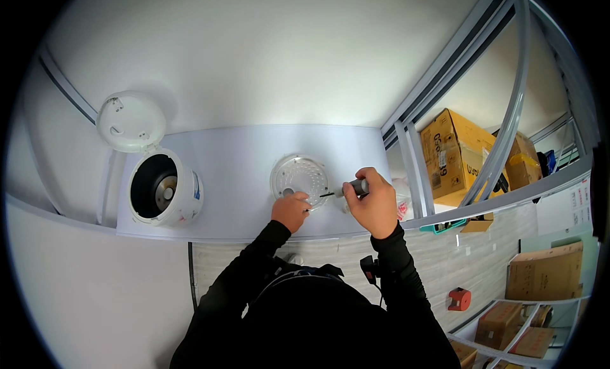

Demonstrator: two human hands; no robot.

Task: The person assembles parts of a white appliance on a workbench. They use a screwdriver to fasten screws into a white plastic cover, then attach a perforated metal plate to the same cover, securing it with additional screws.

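A round, pale, shiny plate with rows of small holes (pixel 301 173) lies on the white table. At its near edge is my left hand (pixel 291 211), its fingers closed together; a small dark bit shows at the fingertips, too small to name. My right hand (pixel 375 207) is closed around the grey handle of a screwdriver (pixel 357 188). The thin dark shaft points left, toward the plate's right near edge, and seems apart from my left hand. To the left stands a white rice cooker (pixel 189 194) with its lid (pixel 130 121) swung up and a dark inside with a round metal heating plate.
White table (pixel 235 178) meets a pale wall at its far side. A metal frame post (pixel 416 169) rises at the table's right end, with a plastic bag (pixel 403 197) beside it. Beyond are yellow cardboard boxes (pixel 445 156), a red stool (pixel 459 299) and shelves with brown boxes (pixel 499 324).
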